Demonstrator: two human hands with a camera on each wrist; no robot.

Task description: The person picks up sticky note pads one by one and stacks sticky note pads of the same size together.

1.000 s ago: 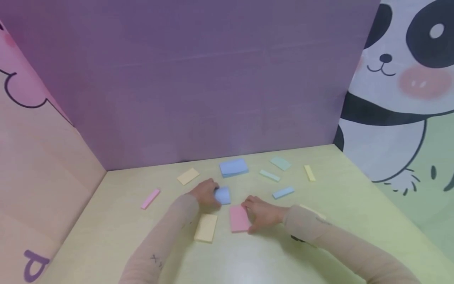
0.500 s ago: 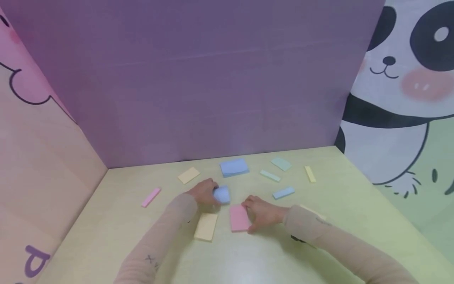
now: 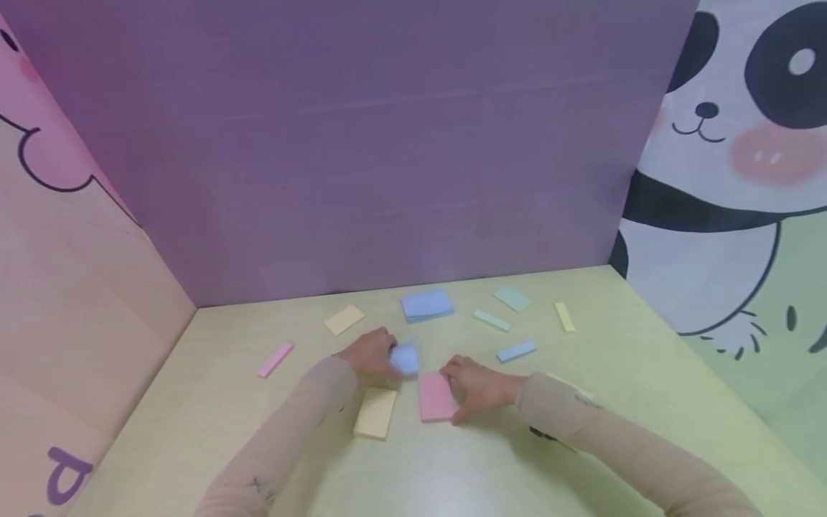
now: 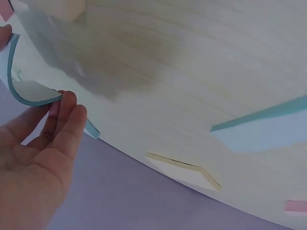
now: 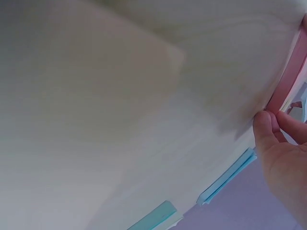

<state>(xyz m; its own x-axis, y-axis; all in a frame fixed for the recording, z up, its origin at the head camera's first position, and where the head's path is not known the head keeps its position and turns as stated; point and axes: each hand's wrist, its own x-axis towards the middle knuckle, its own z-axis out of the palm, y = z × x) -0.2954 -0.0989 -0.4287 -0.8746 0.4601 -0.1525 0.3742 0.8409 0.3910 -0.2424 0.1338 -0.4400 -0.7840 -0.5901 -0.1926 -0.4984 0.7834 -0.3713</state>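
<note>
In the head view my left hand [image 3: 370, 355] pinches a small blue sticky note pad [image 3: 405, 359] between thumb and fingers. The left wrist view shows this pad [image 4: 36, 96] bent into a curve, with the fingers of my left hand [image 4: 43, 158] at one end and the thumb at the other. Just to the right and nearer, my right hand [image 3: 481, 388] grips a pink sticky note pad [image 3: 436, 398] by its right side. In the right wrist view the pink pad's edge [image 5: 290, 72] runs between the fingertips and thumb of my right hand [image 5: 288, 153]. It lies flat on the table.
A pale yellow pad [image 3: 375, 413] lies near my left wrist. Behind my hands are a larger blue pad [image 3: 427, 305], an orange-tinted pad [image 3: 344, 319], a green pad [image 3: 512, 299] and several narrow strips, including a blue strip [image 3: 516, 351]. A purple panel [image 3: 388, 179] rises behind the table.
The small blue pad has become more bent in my left hand and sits very slightly nearer. My left forearm has swung a little outward. The right hand and pink pad stay in place.
</note>
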